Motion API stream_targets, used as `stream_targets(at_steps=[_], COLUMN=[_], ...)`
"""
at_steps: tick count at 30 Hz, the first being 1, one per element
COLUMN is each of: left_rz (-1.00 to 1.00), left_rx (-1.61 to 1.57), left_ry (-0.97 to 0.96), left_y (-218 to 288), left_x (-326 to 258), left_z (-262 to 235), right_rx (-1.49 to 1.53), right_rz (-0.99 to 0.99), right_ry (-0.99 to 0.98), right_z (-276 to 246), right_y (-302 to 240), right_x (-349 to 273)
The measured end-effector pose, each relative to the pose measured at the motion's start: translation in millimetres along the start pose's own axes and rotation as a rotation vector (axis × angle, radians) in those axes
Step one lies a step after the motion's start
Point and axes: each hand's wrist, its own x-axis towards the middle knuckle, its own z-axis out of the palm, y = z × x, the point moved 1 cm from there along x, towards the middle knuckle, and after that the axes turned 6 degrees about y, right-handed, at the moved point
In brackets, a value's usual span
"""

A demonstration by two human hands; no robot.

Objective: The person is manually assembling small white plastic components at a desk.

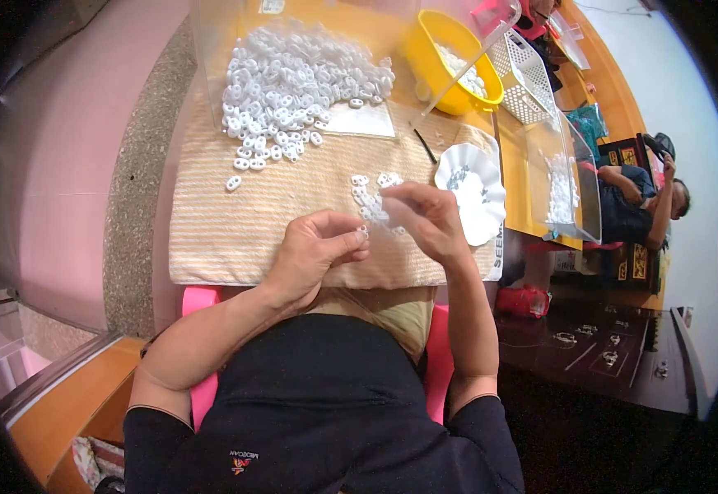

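Observation:
Between the thumb and forefinger of my left hand is a small white plastic piece, held just above the towel's near part. My right hand is to the right of it, fingers bent and partly smeared by motion; whether they hold anything does not show. Beside and partly behind the right fingers lies a small cluster of white pieces. A white wavy-rimmed dish stands right of that hand, with tiny grey bits in it. Farther off, a large heap of white two-hole oval pieces spreads over the towel.
A striped towel covers the work surface. At the back stand a yellow basin and a white perforated basket. A thin black stick lies left of the dish. A clear bin holds white pieces; another person sits beyond it.

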Motion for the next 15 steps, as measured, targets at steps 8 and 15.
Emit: stream_targets(at_steps=[8,15], left_rz=[0.014,0.009], left_rx=[-0.038,-0.062], left_ry=[0.002,0.018], left_y=[2.9,6.3], left_x=[-1.1,-2.8], left_z=[-0.5,0.6], right_rx=[-0.341,-0.633], right_rz=[-0.243,-0.391], right_ry=[0.016,0.074], right_z=[29.6,61.7], right_y=[-7.8,4.3], right_x=[73.5,108.6])
